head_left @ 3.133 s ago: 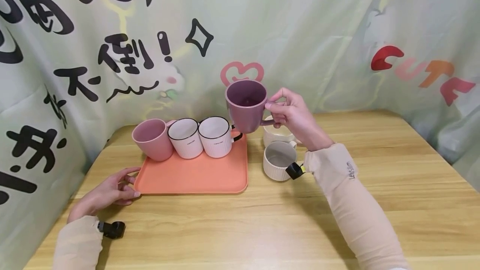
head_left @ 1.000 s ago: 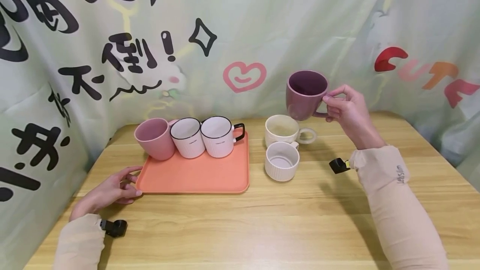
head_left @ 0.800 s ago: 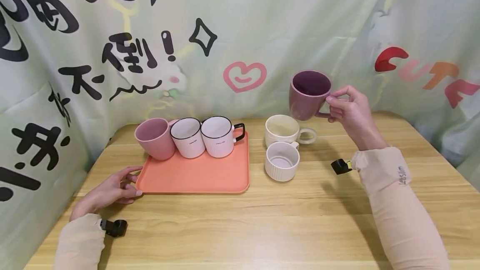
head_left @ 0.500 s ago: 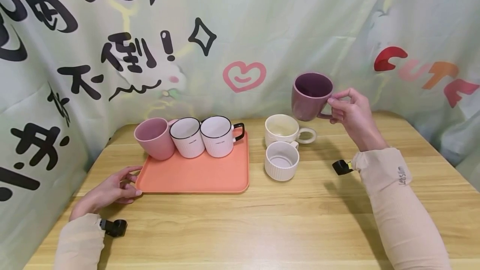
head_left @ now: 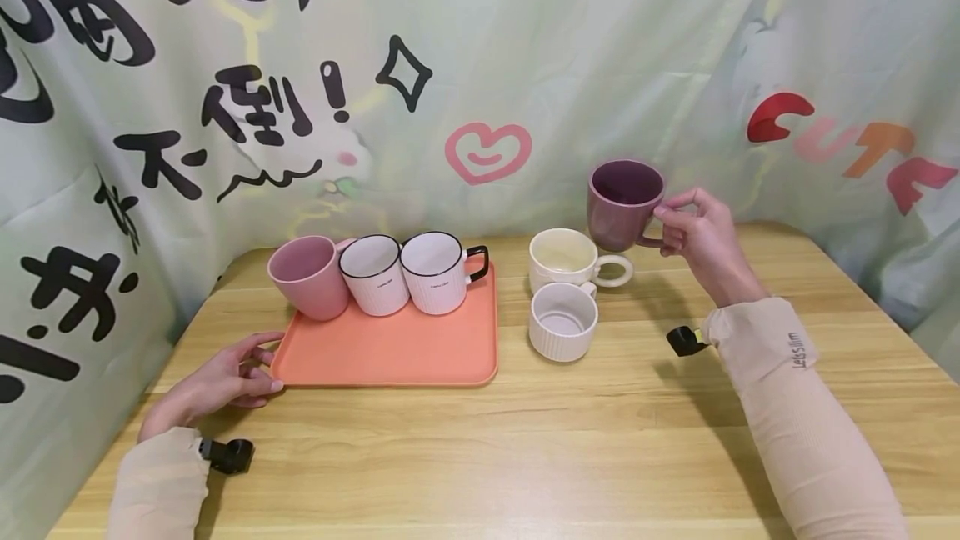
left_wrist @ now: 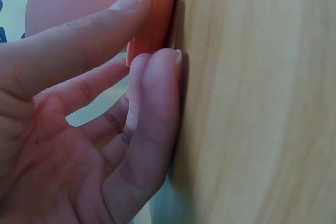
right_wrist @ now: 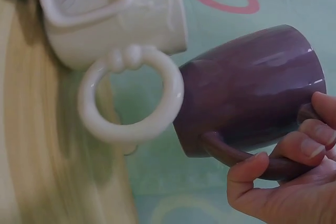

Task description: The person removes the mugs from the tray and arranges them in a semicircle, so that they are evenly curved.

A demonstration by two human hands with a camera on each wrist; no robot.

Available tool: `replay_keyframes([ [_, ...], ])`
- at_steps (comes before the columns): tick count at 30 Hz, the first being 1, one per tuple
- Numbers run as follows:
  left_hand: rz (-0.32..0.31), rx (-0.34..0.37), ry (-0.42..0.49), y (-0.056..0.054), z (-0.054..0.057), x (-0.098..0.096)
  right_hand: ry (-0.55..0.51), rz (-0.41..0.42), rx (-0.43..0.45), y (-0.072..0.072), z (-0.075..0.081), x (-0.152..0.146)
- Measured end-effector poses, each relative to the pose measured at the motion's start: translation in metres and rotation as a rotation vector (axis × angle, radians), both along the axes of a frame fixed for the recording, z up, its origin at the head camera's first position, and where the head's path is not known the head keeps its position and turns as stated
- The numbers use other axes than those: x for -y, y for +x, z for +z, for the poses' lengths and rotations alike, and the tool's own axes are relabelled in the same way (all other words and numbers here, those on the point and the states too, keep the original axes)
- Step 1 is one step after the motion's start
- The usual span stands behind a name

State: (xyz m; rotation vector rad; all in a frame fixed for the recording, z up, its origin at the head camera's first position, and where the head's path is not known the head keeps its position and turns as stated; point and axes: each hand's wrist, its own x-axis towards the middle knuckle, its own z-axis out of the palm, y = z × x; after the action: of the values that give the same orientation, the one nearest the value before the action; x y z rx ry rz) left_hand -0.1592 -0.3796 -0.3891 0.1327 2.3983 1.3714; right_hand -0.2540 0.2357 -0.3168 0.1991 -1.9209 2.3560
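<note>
Here the wooden counter (head_left: 450, 461) carries an orange tray (head_left: 390, 357), whose near left corner the left hand (head_left: 217, 382) holds between thumb and fingers. A purple mug (head_left: 618, 221) hangs raised beyond and right of a cream mug (head_left: 564, 255), its handle pinched by the right hand (head_left: 705, 240), while a pink mug (head_left: 315, 290) and two black-rimmed white mugs (head_left: 435, 288) line the tray's far side.

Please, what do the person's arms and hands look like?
The left hand and right hand are bare. The left sleeve and right sleeve are pale beige; the right one carries small dark lettering. A black device sits at each wrist, with a yellow piece beside the right one.
</note>
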Motion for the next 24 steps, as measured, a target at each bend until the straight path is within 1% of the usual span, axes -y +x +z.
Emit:
replay_keyframes([
  [5,0.004,0.006,0.003,0.0,0.0,0.0,0.046,0.0,0.016,-0.001,-0.007,-0.003],
  [10,0.001,0.007,0.01,0.0,0.0,0.0,0.035,0.009,0.029,-0.002,-0.015,-0.005],
  [15,-0.002,-0.001,0.005,0.001,0.0,0.0,0.027,0.02,0.067,-0.006,-0.024,-0.006],
  [24,-0.003,-0.003,0.013,0.001,0.0,0.0,0.071,0.049,0.126,-0.01,-0.041,-0.009],
])
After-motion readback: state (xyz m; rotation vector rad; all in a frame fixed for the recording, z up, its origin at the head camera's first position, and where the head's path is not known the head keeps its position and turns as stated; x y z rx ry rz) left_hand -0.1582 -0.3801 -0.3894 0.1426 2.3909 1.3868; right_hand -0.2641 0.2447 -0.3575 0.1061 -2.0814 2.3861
